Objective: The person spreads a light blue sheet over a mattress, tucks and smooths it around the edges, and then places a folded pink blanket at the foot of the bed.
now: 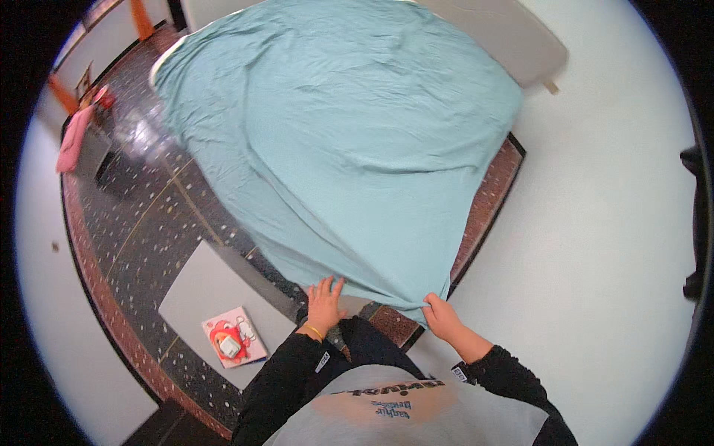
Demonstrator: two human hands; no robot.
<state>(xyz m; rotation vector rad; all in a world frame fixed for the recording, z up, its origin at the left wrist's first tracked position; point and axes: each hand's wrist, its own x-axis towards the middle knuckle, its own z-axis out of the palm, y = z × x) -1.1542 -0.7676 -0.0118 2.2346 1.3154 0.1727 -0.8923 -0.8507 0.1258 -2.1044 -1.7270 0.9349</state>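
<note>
A large light-teal sheet [357, 163] lies spread over a bed, wrinkled, its near end drawn out to a point toward me. My right hand [444, 317] is closed around that near corner, and folds fan out from the grip. My left hand [325, 305] rests at the sheet's near-left edge with its fingers spread and nothing gripped; the fingertips are at the cloth. A yellow band circles my left wrist. What lies under the sheet at its near end is mostly hidden.
At lower left stands a grey table [201, 286] bearing a pink-and-white book [242, 331] with a small white case [230, 346] on it. A grey headboard [513, 37] is at the far right. A white wall [587, 223] borders the right side. A pink cushion [75, 141] is at far left.
</note>
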